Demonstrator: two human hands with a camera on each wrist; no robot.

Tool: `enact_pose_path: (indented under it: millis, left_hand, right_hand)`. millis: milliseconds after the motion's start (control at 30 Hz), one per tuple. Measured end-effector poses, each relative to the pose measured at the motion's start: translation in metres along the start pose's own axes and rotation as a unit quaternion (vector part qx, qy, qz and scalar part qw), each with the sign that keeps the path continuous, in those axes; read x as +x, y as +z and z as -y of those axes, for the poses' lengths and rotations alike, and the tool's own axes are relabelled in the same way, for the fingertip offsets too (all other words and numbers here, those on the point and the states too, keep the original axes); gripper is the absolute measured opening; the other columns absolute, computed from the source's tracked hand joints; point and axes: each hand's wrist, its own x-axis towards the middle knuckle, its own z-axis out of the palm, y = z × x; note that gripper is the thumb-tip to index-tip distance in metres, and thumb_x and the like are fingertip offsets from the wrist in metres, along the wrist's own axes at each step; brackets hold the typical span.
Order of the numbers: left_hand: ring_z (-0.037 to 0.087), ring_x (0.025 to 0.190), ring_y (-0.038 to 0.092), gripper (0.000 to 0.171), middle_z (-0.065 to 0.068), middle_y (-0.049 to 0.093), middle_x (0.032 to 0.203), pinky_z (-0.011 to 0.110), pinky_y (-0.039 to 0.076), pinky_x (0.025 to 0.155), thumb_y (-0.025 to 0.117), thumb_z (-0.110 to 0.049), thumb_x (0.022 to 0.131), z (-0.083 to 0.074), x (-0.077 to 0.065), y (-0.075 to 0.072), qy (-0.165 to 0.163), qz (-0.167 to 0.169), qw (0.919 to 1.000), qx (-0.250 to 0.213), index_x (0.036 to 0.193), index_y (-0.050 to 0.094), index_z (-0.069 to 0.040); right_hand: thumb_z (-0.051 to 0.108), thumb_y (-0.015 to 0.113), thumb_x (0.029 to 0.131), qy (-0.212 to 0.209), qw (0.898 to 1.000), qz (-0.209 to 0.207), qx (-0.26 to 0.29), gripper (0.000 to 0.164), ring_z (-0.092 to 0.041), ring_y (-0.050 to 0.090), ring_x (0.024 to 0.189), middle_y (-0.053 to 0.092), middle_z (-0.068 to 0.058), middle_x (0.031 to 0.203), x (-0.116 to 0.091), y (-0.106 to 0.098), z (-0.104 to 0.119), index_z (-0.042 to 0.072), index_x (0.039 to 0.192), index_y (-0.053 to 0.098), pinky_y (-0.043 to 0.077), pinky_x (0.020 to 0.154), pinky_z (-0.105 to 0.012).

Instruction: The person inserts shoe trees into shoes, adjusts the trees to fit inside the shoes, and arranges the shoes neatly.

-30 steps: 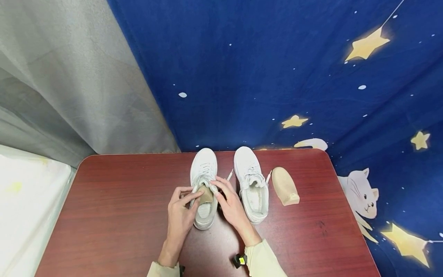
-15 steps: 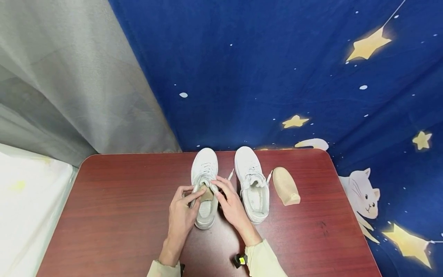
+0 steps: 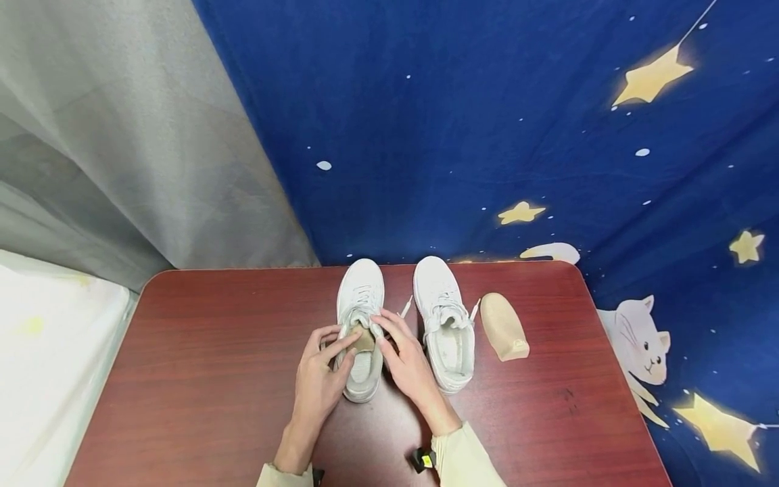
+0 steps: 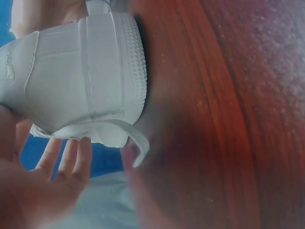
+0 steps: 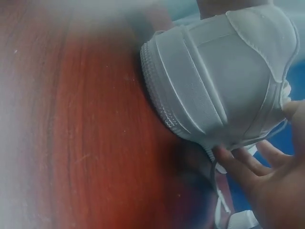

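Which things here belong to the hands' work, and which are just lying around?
Likely in the job:
left hand, right hand
white shoe between them
beige insert inside it
second shoe
loose insert

Just background:
blue starry curtain
grey curtain
white cover

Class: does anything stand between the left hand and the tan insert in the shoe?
Nothing visible does: the left hand reaches over the side of the shoe to the tan insert in its opening. The insert's far end is hidden.

Tan insert (image 3: 366, 343) — now slightly deeper in shoe (image 3: 361, 294).
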Motion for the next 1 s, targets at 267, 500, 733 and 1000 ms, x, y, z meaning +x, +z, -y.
enact_pose_path:
  millis: [267, 500, 733, 1000]
  left_hand:
    - [0.032, 0.121, 0.053, 0.032, 0.016, 0.048, 0.144, 0.052, 0.044, 0.093, 0.076, -0.014, 0.087, 0.001, -0.001, -0.003, 0.005, 0.024, 0.9988, -0.042, 0.119, 0.075, -0.018]
    - [0.033, 0.121, 0.053, 0.031, 0.014, 0.050, 0.142, 0.028, 0.044, 0.098, 0.078, -0.009, 0.085, -0.002, -0.001, -0.003, 0.013, 0.007, 0.9975, -0.069, 0.115, 0.076, -0.014]
    - [0.034, 0.117, 0.055, 0.034, 0.014, 0.052, 0.141, 0.019, 0.041, 0.096, 0.078, -0.006, 0.083, -0.001, 0.000, -0.005, 0.033, -0.008, 0.9963, -0.079, 0.116, 0.075, -0.013]
    - [0.029, 0.124, 0.052, 0.048, 0.004, 0.051, 0.144, 0.037, 0.040, 0.100, 0.078, -0.016, 0.083, -0.005, 0.002, -0.006, 0.038, 0.011, 0.9975, -0.059, 0.130, 0.066, -0.017]
  right_hand:
    - [0.044, 0.065, 0.093, -0.003, 0.998, 0.020, -0.061, 0.073, -0.024, 0.028, 0.146, 0.025, 0.000, 0.163, -0.004, -0.008, 0.015, 0.026, 0.156, 0.033, 0.034, 0.109, -0.055]
    - [0.046, 0.070, 0.089, 0.007, 0.998, 0.023, -0.064, 0.085, -0.018, 0.024, 0.148, 0.020, 0.007, 0.163, -0.004, -0.014, 0.021, 0.020, 0.158, 0.028, 0.030, 0.113, -0.049]
    - [0.045, 0.071, 0.089, -0.007, 0.997, 0.020, -0.075, 0.083, -0.018, 0.026, 0.147, 0.026, 0.004, 0.162, -0.006, -0.017, 0.025, 0.018, 0.157, 0.032, 0.031, 0.113, -0.049]
    - [0.042, 0.072, 0.088, -0.046, 0.994, 0.022, -0.097, 0.079, -0.018, 0.032, 0.145, 0.029, 0.001, 0.161, -0.014, -0.029, 0.034, 0.018, 0.155, 0.036, 0.036, 0.109, -0.049]
